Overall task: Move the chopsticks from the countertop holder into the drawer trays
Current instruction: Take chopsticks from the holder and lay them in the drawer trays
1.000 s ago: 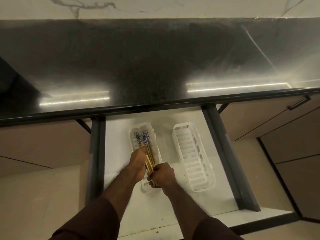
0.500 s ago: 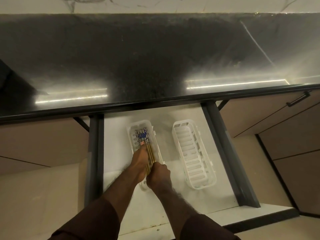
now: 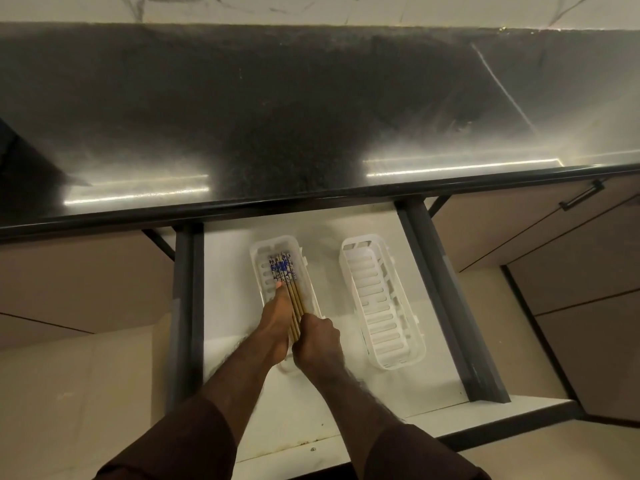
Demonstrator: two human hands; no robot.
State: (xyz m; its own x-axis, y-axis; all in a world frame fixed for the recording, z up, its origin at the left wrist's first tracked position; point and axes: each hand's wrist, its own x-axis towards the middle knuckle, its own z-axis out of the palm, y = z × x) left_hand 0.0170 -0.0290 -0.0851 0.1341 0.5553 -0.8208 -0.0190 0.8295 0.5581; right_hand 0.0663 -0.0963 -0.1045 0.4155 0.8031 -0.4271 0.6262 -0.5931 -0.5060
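Chopsticks: wooden bundle with blue-patterned tops (image 3: 290, 289) lies in the left white slotted plastic tray (image 3: 308, 271).
Hands: left hand (image 3: 277, 317) flat alongside, right hand (image 3: 317, 341) gripping the tips.
Tip: square ends, then release.

- The near ends of the chopsticks (image 3: 294, 299) vanish between the two hands; how far they run under the palms cannot be told.
- The right hand (image 3: 317, 342) shows only its back, so the fingers beneath are hidden.
- The left hand (image 3: 275, 320) covers the chopsticks on its side; its fingertips are largely out of sight.
- The near end of the left tray (image 3: 268, 245) lies under both hands and wrists.
- How many chopsticks lie ahead of the left hand is too fine to count.
- Both sleeves are cut off by the lower edge.
- The drawer (image 3: 225, 271) runs back under the countertop (image 3: 277, 116) beyond the hands, its rear hidden.
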